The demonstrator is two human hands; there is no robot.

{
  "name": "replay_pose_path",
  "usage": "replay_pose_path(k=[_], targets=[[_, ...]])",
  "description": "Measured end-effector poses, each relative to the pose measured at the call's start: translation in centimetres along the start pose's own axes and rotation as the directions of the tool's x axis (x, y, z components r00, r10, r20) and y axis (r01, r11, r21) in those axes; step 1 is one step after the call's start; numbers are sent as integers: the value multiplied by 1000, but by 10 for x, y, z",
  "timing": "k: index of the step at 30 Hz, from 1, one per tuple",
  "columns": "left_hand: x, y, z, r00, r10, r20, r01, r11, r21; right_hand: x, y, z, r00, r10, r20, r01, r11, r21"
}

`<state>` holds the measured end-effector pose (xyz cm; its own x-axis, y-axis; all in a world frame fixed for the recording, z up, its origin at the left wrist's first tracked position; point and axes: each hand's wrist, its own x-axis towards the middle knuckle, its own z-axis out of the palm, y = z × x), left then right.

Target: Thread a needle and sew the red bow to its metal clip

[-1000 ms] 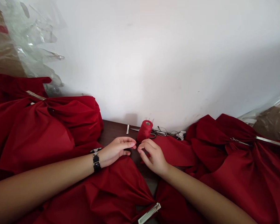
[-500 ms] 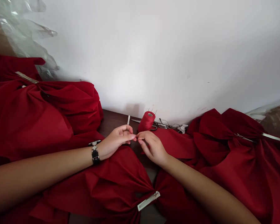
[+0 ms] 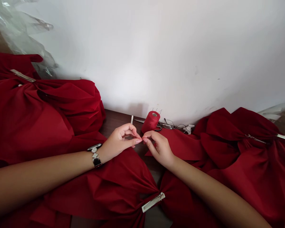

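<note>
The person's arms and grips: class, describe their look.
The left arm has no sleeve showing, but a black wristband with pale ornaments and, apparently, a watch. The right arm shows no sleeve or band. Left grip and right grip wear no gloves.

On my feed the spool of thread shows solid red with a pale core, and the thin needles at its top look dark. Left of the spool I see a plain red cloth bow, its folds shading to maroon, with a whitish clip. Nearer the camera than the spool, a second red bow carries a silvery white clip. Right of the spool, a third red bow matches. Beneath the spool I make out a dark brown worktop; behind it, a greyish white wall.
</note>
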<state>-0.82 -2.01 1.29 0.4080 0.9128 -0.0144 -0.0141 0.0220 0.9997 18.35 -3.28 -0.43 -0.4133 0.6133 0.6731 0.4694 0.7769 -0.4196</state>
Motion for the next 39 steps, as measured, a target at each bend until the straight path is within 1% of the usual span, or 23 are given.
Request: replay_pose_path(k=[4,7,13,15,17,19,24,29,32,35,39], targets=[[1,0,2,998,-54,-18,54,998,-41,-2,4,0,997,-68,-24,66,996,-66],[1,0,3,998,-55,-10,55,998,-28,-2,6,0,996,-88,-31,85,992,-93],[-1,2,4,999,23,-29,-21,997,69,0,2,0,998,-32,-47,31,999,-25],[-2,1,4,998,48,-41,-44,995,89,0,2,1,998,10,-63,-9,1000,10],[-3,1,4,997,62,-52,-57,993,100,0,1,1,996,58,-72,-56,998,39],[-4,1,5,996,64,-61,-57,992,112,-1,0,2,994,68,-82,-64,997,45],[-6,1,5,997,58,-51,-51,991,125,-1,0,-1,988,-82,-131,75,995,-61],[-5,1,4,996,72,-52,-67,993,95,1,5,-4,982,-173,-77,160,976,-147],[-3,0,3,997,72,-39,-69,994,86,2,7,-6,971,-229,-65,212,957,-200],[-2,-2,2,998,61,-35,-58,995,79,3,7,-7,969,-242,-56,223,946,-238],[-2,-3,0,998,61,-28,-59,994,88,4,5,-9,976,-210,-57,190,950,-247]])
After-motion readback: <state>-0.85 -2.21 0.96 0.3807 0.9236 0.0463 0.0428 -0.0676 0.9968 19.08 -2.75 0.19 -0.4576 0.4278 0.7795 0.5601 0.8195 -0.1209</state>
